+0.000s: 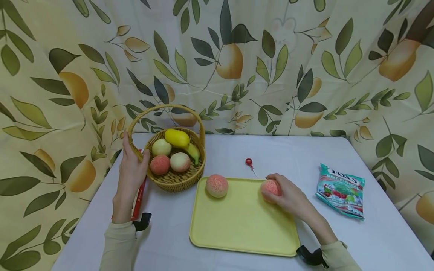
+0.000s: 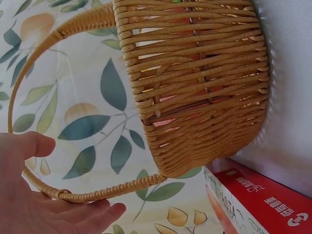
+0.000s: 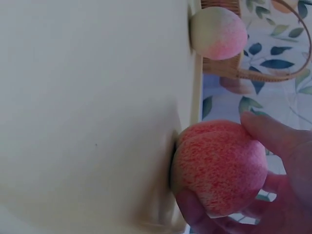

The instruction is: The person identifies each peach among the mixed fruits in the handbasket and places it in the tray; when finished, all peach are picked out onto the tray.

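My left hand (image 1: pixel 131 171) is at the left side of the wicker basket (image 1: pixel 176 184). Its handle (image 2: pixel 92 195) passes between the thumb and the fairly straight fingers, touching the fingers. In the basket lie a yellow fruit (image 1: pixel 177 138), a banana (image 1: pixel 192 152), a pale green round fruit (image 1: pixel 161 147), a red peach (image 1: pixel 160 165) and a pale peach (image 1: pixel 180 162). Over the far right part of the yellow tray (image 1: pixel 244 226), my right hand (image 1: pixel 291 195) grips a pinkish-red peach (image 3: pixel 219 168), thumb and fingers around it. Another peach (image 1: pixel 217 186) sits at the tray's far left corner.
A red lollipop (image 1: pixel 249 162) lies behind the tray. To the right is a teal candy bag (image 1: pixel 341 192). A red box (image 2: pixel 263 195) stands left of the basket, partly behind my left arm. A fruit-patterned curtain (image 1: pixel 217 94) hangs behind the white table (image 1: pixel 169 233).
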